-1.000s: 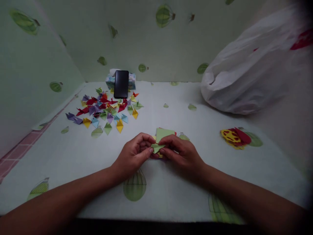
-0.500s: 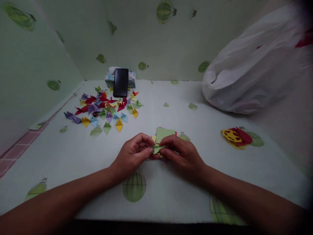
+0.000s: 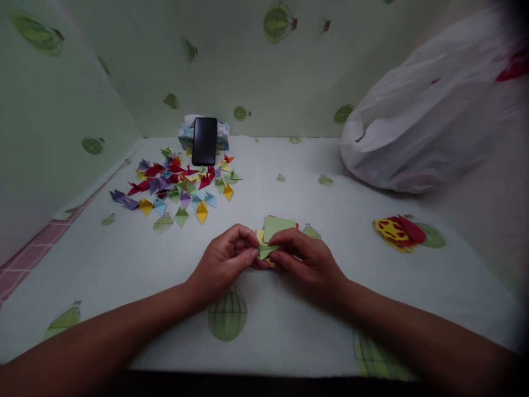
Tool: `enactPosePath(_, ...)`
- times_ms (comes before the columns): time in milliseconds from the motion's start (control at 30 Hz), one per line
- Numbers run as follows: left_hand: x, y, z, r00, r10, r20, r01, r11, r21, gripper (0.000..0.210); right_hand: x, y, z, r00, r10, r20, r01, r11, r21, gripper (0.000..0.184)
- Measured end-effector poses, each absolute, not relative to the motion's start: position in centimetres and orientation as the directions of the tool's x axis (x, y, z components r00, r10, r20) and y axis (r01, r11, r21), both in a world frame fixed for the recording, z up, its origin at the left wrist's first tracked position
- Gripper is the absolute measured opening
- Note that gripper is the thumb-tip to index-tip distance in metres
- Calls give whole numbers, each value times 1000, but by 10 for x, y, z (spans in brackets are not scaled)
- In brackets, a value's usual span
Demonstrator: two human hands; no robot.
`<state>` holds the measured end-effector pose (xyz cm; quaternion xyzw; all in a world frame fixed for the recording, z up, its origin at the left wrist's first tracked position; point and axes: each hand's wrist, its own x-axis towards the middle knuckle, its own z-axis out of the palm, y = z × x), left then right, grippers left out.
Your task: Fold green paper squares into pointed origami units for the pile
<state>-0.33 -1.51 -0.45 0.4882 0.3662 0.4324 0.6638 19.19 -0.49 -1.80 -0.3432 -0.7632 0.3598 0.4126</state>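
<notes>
Merely hands, unmarked green paper

The scene is dim and evenly lit, with a greenish cast over the tabletop and the walls. No single light source shows; light seems soft and diffuse, and there is no glare. The hands cast only faint, soft shadows beneath them. The corners darken, most strongly at the upper right and along the bottom edge, where the forearms fall into near black. Wide-angle distortion bends the wall edges and stretches the forearms. The white plastic bag at the right looks soft and slightly blurred; the centre is fairly sharp.
</notes>
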Motion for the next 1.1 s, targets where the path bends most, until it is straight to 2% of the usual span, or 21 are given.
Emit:
enactPosePath(233, -2, -16, -3, 328, 940, -93, -216, 171, 961, 16, 192, -5, -19, -425, 826, 371, 223, 493, -841, 11)
enactPosePath(1100, -3, -15, -5, 347, 931, -110, -170, 178, 969, 13, 191, -5, -20, -436, 833, 340, 226, 467, -855, 9)
